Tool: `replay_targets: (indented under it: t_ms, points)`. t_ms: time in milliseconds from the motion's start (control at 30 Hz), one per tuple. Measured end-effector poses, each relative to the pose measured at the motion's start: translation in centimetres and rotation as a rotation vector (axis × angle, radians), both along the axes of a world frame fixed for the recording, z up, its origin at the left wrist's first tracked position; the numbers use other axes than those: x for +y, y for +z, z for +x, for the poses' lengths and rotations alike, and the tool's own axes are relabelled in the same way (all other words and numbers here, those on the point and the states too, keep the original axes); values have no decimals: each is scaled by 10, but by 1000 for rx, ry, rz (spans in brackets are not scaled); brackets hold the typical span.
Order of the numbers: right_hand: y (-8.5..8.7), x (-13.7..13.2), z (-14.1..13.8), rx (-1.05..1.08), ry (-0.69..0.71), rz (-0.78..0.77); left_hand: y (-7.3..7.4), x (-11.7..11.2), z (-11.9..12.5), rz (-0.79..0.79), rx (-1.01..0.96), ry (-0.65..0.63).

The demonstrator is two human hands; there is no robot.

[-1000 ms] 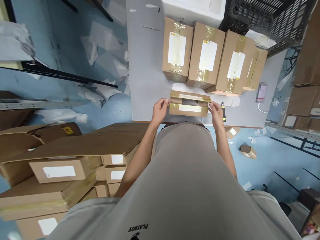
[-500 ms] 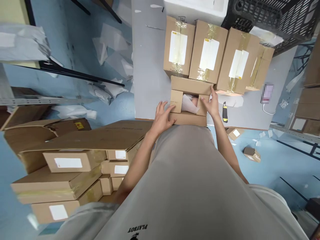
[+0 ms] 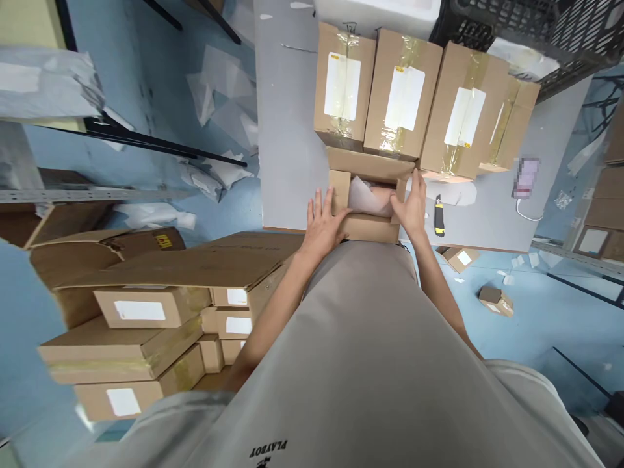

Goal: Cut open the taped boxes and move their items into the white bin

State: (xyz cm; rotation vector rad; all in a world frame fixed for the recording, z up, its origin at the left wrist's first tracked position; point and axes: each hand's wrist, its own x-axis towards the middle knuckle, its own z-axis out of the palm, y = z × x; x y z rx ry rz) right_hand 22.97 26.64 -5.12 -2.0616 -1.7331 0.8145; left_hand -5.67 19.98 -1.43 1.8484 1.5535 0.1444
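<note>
A small cardboard box with its top flaps spread stands at the table's near edge, against my body. Inside lies a pinkish item partly covered by thin white wrapping; its kind cannot be made out. My left hand rests at the box's left side, fingers spread, thumb over the corner by the near flap. At the opposite side, my right hand grips the right flap, its thumb at the inner side and its fingers along the outside. A yellow and black utility knife lies on the table, right of that hand.
Several taped, labelled cartons stand in a row behind the box. Beyond them are a white bin and a black crate. A phone with a cable lies at right. At lower left, a large carton holds smaller boxes.
The right flap has tilted upright under my right thumb, showing more of the pinkish item. My left hand has shifted slightly right, its fingers reaching farther along the box's side.
</note>
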Motion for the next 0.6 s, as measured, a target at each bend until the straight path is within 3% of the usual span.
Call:
replay_targets:
  t_ms: [100,200,300,433,533,600]
  points:
    - [9,-15,34,21,-16,36,18,-7,-10,21,30,45]
    - [12,-32,58,9,-64,27,25,-11,-16,36,45,109]
    - [9,-44,64,-45,-104,13,16,-13,-21,61,55,191]
    - [7,-52,52,-160,-159,19,-7,-12,-28,94,69,284]
    - [13,-49,39,-189,-68,-4,-17,-6,-30,91,27,333]
    - [18,-44,30,-168,49,-47,-16,0,-26,88,0,357]
